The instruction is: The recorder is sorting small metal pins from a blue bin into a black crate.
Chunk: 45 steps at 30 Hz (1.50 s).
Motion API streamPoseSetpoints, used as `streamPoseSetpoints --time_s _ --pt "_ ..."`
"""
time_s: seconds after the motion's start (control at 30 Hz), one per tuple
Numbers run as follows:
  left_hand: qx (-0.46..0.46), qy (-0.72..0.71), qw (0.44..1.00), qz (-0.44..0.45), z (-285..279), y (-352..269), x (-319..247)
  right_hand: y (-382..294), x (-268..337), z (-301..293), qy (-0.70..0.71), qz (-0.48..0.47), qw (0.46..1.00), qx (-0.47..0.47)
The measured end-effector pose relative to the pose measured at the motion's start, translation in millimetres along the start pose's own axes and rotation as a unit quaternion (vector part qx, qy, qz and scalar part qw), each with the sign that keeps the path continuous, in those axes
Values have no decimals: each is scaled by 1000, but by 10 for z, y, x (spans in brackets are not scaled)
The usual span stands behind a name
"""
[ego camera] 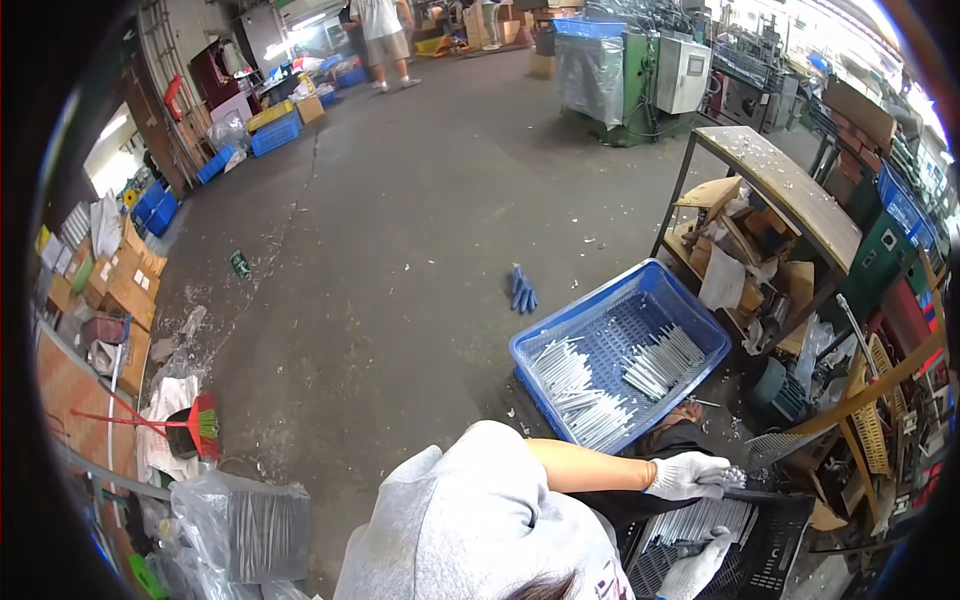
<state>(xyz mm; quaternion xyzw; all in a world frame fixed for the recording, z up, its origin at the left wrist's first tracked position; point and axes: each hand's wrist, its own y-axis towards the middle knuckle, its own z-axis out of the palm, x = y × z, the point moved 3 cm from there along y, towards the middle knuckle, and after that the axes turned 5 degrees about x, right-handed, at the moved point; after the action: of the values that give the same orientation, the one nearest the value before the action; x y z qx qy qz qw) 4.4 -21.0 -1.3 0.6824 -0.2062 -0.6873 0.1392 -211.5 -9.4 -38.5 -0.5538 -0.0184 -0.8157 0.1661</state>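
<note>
My left hand (679,477), in a white knitted glove, is closed around a bundle of thin metal rods (733,477), their ends showing past the fingers. Below it sits a black plastic crate (780,536) with a slotted bottom. Side by side in that crate lies a layer of metal rods (701,519). My right hand (697,568), also gloved in white, is over the crate with its fingertips at the edge of the layer; whether it grips any is unclear. Beside my left forearm, a blue plastic basket (536,334) holds metal rods (574,390) in separate piles.
A blue glove (523,289) lies on the floor by the basket. A metal-framed table (787,176) with cardboard scraps beneath stands at right. A dark motor (780,394) is near the crate. Wrapped goods (268,529) and a red dustpan (202,427) are at left. People (381,34) stand far off.
</note>
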Motion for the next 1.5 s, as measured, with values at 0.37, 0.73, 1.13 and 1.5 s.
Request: streamPoseSetpoints --time_s 0.37,0.73,1.13,1.5 --pt "32 -22 993 -109 -157 -154 186 8 1016 738 -55 -13 992 -111" --pt "36 -41 993 -104 35 -3 87 167 1190 857 45 -81 991 -97" --pt "67 24 991 -115 5 29 36 154 1206 820 -27 -68 992 -103" --pt "57 -25 992 -110 73 -22 71 6 1416 968 -369 -220 900 -77"
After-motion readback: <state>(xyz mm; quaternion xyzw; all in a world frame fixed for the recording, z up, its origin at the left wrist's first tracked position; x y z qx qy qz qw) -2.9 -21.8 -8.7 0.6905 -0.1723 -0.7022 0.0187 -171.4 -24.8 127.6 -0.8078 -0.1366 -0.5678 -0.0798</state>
